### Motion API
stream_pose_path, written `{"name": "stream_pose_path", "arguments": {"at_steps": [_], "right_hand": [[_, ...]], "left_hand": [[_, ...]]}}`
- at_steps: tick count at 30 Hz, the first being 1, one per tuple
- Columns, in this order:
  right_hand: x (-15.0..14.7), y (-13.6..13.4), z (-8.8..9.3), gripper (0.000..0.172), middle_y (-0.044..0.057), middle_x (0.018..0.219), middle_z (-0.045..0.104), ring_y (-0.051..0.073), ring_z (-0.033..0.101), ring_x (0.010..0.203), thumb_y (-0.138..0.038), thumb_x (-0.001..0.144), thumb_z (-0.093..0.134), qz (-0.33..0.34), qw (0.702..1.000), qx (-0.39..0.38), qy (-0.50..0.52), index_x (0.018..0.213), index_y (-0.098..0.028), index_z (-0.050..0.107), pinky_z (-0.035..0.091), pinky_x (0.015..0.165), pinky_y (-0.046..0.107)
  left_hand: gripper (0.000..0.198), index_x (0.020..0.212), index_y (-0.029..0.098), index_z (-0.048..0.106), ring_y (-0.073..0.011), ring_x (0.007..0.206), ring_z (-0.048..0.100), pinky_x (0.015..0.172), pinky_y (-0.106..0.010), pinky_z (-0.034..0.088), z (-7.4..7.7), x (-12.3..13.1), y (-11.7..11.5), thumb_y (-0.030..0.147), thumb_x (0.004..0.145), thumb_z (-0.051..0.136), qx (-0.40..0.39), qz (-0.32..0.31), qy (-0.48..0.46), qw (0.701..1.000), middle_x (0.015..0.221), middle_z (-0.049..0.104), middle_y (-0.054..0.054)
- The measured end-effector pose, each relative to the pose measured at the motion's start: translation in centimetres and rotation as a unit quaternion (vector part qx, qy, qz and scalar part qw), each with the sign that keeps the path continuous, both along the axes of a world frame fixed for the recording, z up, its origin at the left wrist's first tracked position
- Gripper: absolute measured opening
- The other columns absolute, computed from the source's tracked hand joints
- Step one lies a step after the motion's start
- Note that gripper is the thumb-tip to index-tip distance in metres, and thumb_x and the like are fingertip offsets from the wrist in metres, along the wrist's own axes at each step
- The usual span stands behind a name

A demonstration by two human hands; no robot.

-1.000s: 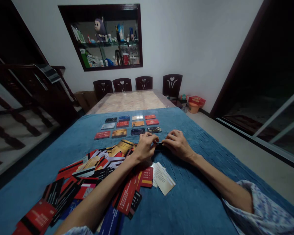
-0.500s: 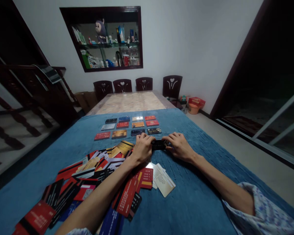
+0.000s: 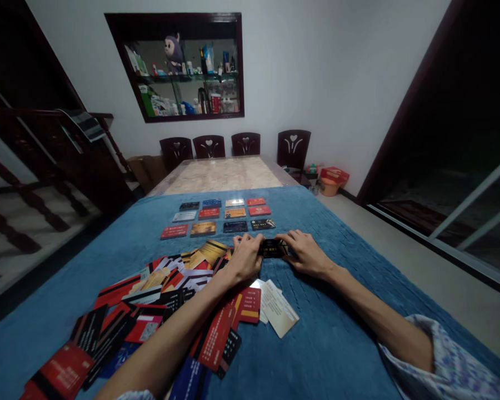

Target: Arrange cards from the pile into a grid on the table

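Between my two hands is a black card [image 3: 274,248] with gold and white print; it may be more than one card stacked. My left hand [image 3: 246,255] grips its left end with bent fingers. At the right end, my right hand [image 3: 306,251] pinches it between thumb and fingers. Just beyond lies a similar black card [image 3: 263,224], part of neat rows of cards on the blue cloth [image 3: 325,328]. A loose heap of mixed cards [image 3: 137,289] spreads under and left of my left forearm. Near my wrist are a pale card [image 3: 281,311] and a red card [image 3: 250,304].
The cloth covers the near part of a long table, whose marble-patterned top [image 3: 229,171] shows at the far end. Several dark chairs [image 3: 294,145] stand beyond it. A wall niche [image 3: 179,76] holds a plush toy and bottles. An orange bucket [image 3: 330,186] sits on the floor.
The black card between my hands has tilted, so its printed face shows more clearly. My right hand has shifted slightly to the right. The rows and the heap look unchanged.
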State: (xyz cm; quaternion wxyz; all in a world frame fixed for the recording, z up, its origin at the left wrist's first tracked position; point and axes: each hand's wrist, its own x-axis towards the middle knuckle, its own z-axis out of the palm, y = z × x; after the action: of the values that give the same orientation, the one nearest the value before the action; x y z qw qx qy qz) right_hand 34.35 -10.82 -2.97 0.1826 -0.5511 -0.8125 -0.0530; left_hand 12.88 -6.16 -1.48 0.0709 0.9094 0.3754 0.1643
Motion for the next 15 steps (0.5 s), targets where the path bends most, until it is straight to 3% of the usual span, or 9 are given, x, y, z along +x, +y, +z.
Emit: {"name": "stream_pose_path", "arguments": {"at_steps": [15], "right_hand": [[0.36, 0.07, 0.01, 0.062, 0.011, 0.109, 0.057, 0.027, 0.049, 0.102, -0.021, 0.077, 0.064, 0.034, 0.999, 0.001, 0.025, 0.137, -0.023, 0.049, 0.040, 0.085, 0.040]], "left_hand": [[0.048, 0.121, 0.018, 0.049, -0.0291, 0.111, 0.050, 0.097, -0.048, 0.032, -0.31, -0.10, -0.01, 0.011, 0.074, 0.056, -0.038, -0.001, -0.031, 0.999, 0.113, 0.064, -0.011]]}}
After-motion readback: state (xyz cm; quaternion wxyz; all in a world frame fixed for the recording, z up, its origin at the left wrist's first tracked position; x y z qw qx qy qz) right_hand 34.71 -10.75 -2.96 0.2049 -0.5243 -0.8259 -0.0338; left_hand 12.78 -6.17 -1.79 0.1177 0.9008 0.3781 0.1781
